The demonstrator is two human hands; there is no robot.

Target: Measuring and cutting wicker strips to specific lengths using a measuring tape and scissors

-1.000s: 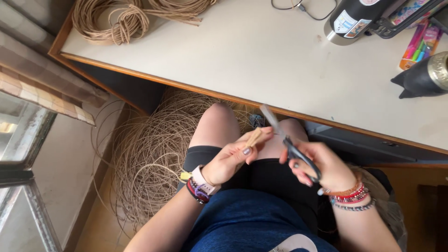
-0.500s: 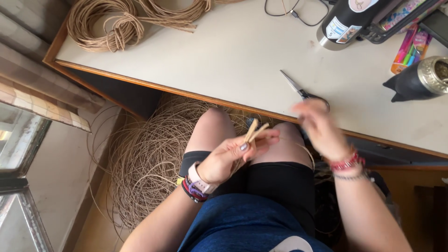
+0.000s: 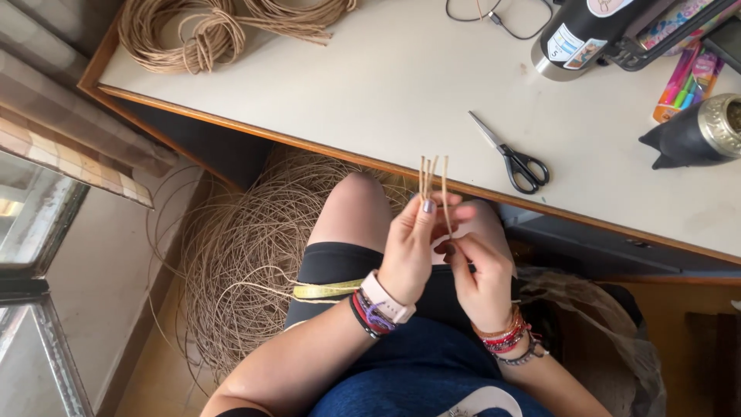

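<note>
My left hand holds a small bundle of short tan cord pieces upright over my lap. My right hand pinches one of these strands just to the right of the left hand, fingers touching it. Black-handled scissors lie on the white table, above and to the right of both hands, with no hand on them.
A large heap of tan cord lies on the floor under the table's wooden edge. Coiled cord rests on the table's far left. A dark flask, coloured pens, a black pot and a thin cable stand at the right.
My right hand set the scissors down on the table and came back to the cord pieces. My left hand raised the bundle upright.
</note>
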